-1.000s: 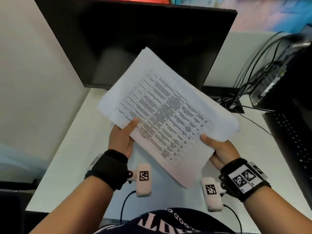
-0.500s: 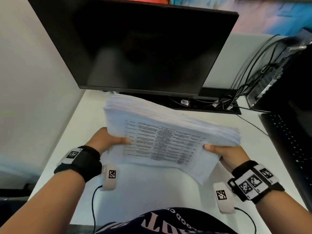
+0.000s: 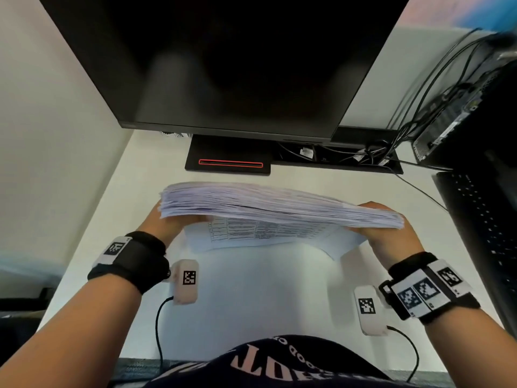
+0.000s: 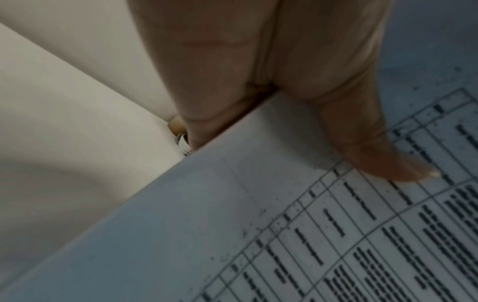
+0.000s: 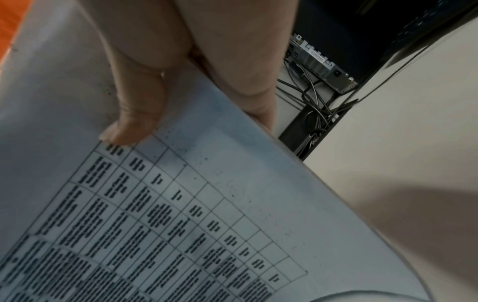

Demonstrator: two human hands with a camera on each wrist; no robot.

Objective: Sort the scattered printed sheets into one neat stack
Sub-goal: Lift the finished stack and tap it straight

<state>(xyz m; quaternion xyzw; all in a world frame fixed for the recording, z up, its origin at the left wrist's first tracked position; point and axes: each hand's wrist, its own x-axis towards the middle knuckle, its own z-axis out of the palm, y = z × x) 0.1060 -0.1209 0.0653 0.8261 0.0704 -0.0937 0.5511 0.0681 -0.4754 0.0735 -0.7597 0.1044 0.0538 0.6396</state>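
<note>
A thick stack of printed sheets [image 3: 274,208] stands on its long edge just above the white desk [image 3: 251,289], top edges toward me, the printed table side facing me. My left hand [image 3: 165,219] grips the stack's left end and my right hand [image 3: 391,233] grips its right end. In the left wrist view my thumb [image 4: 383,155] presses on the printed face of the sheets [image 4: 284,224], fingers behind. In the right wrist view my thumb [image 5: 134,122] lies on the sheet face [image 5: 207,204], fingers wrapped behind the edge. The top edges are slightly fanned.
A dark monitor [image 3: 223,60] stands behind the stack on its black base [image 3: 229,161]. Cables [image 3: 363,155] and a black computer case [image 3: 461,119] sit back right. A black keyboard [image 3: 481,233] lies along the right edge. A wall [image 3: 42,135] bounds the left.
The stack has tipped from facing me at head height to upright on edge, and both hands have lowered it toward the desk in front of the monitor base.
</note>
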